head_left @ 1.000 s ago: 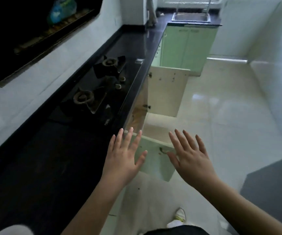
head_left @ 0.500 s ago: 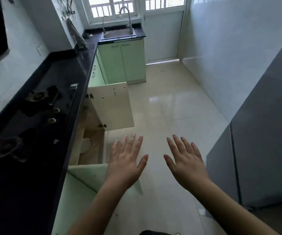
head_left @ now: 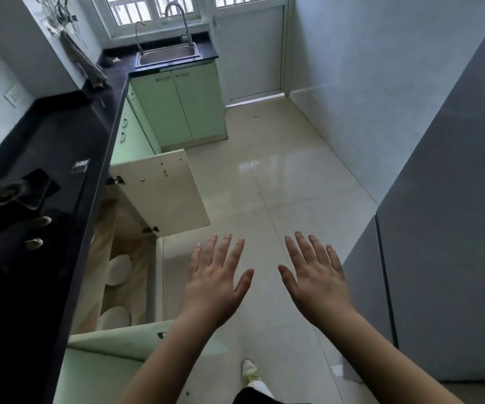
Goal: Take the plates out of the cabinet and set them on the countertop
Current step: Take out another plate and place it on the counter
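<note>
Dark desk (head_left: 60,147) along the left, bare of plates. Below it, cabinet (head_left: 130,228) open, two white plates (head_left: 120,269) lying inside, near end. Left hand (head_left: 216,282) and right hand (head_left: 317,277) over the floor, fingers (head_left: 236,252) spread wide, holding nothing. Likely still the approach; next, crouch and reach left into the cabinet.

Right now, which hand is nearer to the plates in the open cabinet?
Left. The left hand hovers just right of the plates; the right hand is farther right, over the floor.
</note>
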`<state>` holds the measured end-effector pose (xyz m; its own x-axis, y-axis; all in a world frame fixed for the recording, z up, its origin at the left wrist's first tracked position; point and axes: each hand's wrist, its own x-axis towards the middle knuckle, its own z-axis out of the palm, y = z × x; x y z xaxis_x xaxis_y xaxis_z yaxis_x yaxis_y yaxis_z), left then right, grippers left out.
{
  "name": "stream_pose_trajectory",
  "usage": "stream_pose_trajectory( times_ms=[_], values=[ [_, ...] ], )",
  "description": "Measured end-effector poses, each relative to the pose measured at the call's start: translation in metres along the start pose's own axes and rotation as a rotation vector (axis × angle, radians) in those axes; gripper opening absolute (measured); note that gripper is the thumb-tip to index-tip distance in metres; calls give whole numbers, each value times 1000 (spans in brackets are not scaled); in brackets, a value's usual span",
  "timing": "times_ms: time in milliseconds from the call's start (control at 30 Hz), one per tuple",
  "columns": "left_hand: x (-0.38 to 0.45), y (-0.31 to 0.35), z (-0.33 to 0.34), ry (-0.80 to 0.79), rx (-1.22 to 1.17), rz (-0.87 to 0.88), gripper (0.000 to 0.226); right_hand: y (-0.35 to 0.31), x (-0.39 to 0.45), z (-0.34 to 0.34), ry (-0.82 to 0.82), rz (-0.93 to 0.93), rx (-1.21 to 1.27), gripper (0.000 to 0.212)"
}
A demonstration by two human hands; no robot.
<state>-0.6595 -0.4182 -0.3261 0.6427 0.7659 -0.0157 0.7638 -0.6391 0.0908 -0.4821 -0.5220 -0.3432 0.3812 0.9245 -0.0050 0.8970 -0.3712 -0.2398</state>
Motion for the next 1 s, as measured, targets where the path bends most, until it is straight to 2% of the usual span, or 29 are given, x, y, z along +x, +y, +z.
stream_pose_trajectory(
  times_ms=[633, 833, 1000],
  values=[
    [201, -71, 10, -18, -14, -93, 72, 13, 218, -10, -40, -38, -102, 62],
    [265, -74, 14, -26, 27, -210, 66, 32, 307, -1, -94, -176, -90, 63],
    [310, -71, 3, -36, 15, -395, 64, 45, 385, -7, -75, -332, -117, 71]
  ],
)
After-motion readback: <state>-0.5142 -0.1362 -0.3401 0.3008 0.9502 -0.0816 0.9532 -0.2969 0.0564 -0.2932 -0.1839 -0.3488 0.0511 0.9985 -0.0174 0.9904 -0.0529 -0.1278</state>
